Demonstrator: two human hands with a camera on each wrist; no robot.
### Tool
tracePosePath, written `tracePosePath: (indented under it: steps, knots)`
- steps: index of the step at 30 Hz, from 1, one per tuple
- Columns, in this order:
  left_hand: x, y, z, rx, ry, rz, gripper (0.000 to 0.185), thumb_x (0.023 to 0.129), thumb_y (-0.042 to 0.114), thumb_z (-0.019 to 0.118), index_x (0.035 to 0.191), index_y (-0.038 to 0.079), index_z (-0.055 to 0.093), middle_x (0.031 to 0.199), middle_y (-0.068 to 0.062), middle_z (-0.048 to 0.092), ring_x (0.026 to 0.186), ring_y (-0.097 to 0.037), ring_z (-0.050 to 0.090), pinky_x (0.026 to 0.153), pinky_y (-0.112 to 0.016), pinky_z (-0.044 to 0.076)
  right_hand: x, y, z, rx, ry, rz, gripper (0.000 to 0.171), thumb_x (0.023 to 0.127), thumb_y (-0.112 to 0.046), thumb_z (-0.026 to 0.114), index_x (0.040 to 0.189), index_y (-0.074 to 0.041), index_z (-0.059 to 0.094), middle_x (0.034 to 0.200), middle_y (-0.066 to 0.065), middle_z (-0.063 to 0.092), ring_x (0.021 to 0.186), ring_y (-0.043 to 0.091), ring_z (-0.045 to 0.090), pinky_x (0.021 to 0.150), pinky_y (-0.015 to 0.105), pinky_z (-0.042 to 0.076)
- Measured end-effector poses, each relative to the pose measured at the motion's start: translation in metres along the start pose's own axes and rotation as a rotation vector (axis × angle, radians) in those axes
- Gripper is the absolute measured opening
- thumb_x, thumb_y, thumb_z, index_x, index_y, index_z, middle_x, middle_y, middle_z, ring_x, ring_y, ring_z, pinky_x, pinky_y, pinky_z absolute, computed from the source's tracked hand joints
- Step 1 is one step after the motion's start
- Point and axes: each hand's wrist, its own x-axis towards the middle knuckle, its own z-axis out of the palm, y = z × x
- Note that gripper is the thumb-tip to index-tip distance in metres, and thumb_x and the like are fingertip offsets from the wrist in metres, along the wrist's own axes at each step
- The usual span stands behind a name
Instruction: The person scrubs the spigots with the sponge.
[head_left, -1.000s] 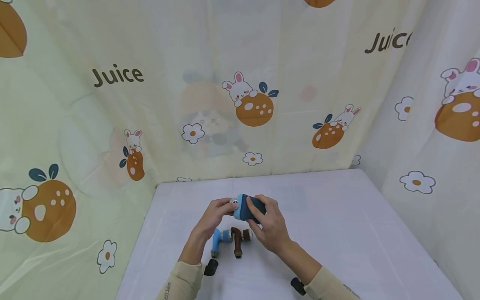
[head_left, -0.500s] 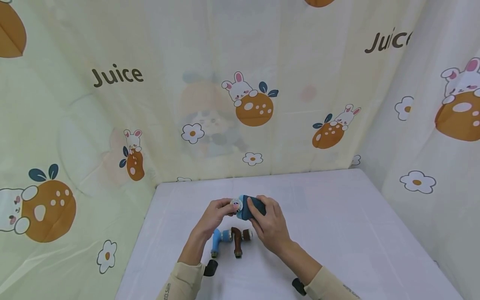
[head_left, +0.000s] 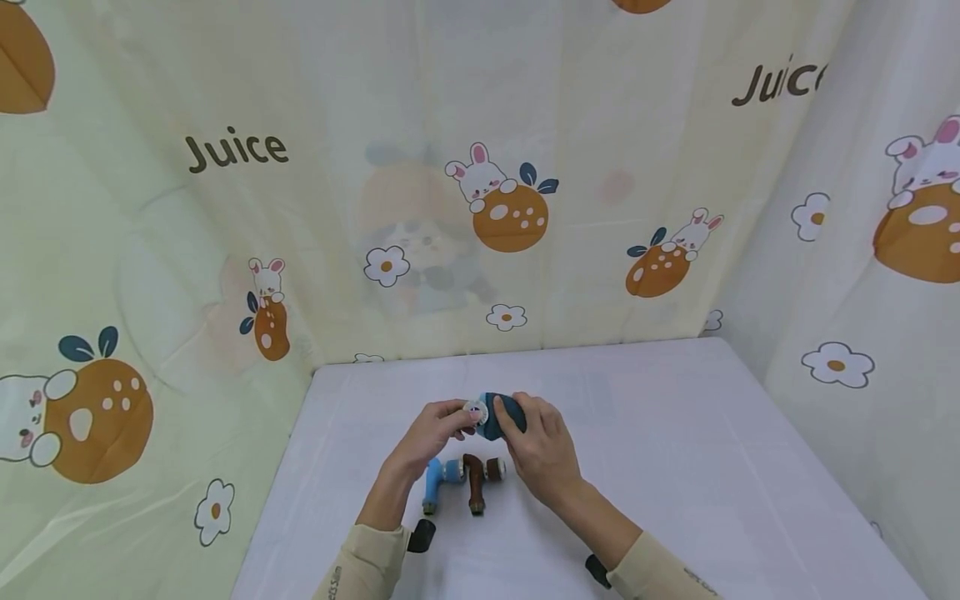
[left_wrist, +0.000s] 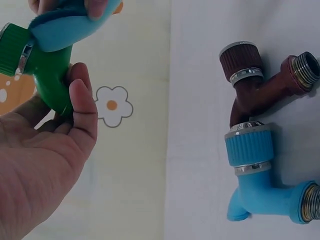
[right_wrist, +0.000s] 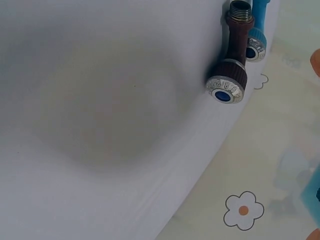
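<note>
Altogether three taps: green tap (left_wrist: 47,75) held, two (left_wrist: 260,155) on table.

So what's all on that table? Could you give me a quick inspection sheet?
Surface: white table, a bare part.
Job's things: green tap held up; blue cloth pressed on it.
Clutter: brown tap and blue tap lying side by side, touching.
Hands: left hand grips the green tap; right hand holds the cloth.
Cables: nothing seen.
Surroundings: curtain printed with rabbits, flowers and "Juice".
</note>
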Motion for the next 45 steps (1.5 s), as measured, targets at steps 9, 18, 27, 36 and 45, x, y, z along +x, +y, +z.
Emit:
tracePosePath:
  steps: [9, 18, 27, 36, 45]
  knots:
    - [-0.001, 0.002, 0.003, 0.073, -0.015, -0.051, 0.042, 0.098, 0.045, 0.065, 0.119, 0.01, 0.074, 0.103, -0.006, 0.075, 0.096, -0.022, 0.067, 0.084, -0.036, 0.045, -0.002, 0.003, 0.0, -0.158, -0.002, -0.05, 0.067, 0.082, -0.011, 0.086, 0.145, -0.014, 0.062, 0.137, 0.022, 0.053, 0.115, 0.035, 0.046, 0.092, 0.041, 0.043]
    - [0.0, 0.002, 0.005, 0.059, -0.045, -0.038, 0.034, 0.099, 0.042, 0.063, 0.105, 0.009, 0.066, 0.1, -0.004, 0.07, 0.09, -0.022, 0.07, 0.083, -0.036, 0.045, -0.003, 0.008, 0.001, -0.173, 0.024, -0.061, 0.067, 0.082, -0.01, 0.086, 0.145, -0.015, 0.063, 0.136, 0.022, 0.055, 0.114, 0.035, 0.048, 0.09, 0.041, 0.043]
    - [0.001, 0.001, 0.003, 0.027, -0.081, -0.031, 0.035, 0.104, 0.04, 0.054, 0.104, 0.006, 0.064, 0.096, -0.015, 0.072, 0.08, -0.024, 0.073, 0.075, -0.034, 0.049, -0.002, 0.012, 0.0, -0.178, 0.045, -0.053, 0.067, 0.08, -0.01, 0.087, 0.143, -0.016, 0.064, 0.134, 0.022, 0.056, 0.112, 0.035, 0.048, 0.089, 0.041, 0.043]
    - [-0.001, 0.002, 0.0, -0.015, -0.112, -0.025, 0.038, 0.107, 0.037, 0.045, 0.113, 0.004, 0.064, 0.1, -0.022, 0.074, 0.079, -0.021, 0.073, 0.076, -0.034, 0.053, 0.001, 0.013, -0.004, -0.162, 0.026, -0.012, 0.068, 0.082, -0.012, 0.087, 0.145, -0.016, 0.062, 0.138, 0.022, 0.054, 0.114, 0.035, 0.049, 0.092, 0.042, 0.044]
    - [-0.001, 0.001, -0.002, -0.063, -0.125, -0.033, 0.038, 0.107, 0.037, 0.044, 0.114, 0.004, 0.061, 0.095, -0.01, 0.075, 0.081, -0.02, 0.074, 0.078, -0.031, 0.052, 0.003, 0.016, -0.007, -0.069, 0.01, 0.057, 0.065, 0.085, -0.016, 0.084, 0.145, -0.014, 0.062, 0.139, 0.024, 0.052, 0.117, 0.037, 0.048, 0.093, 0.045, 0.045]
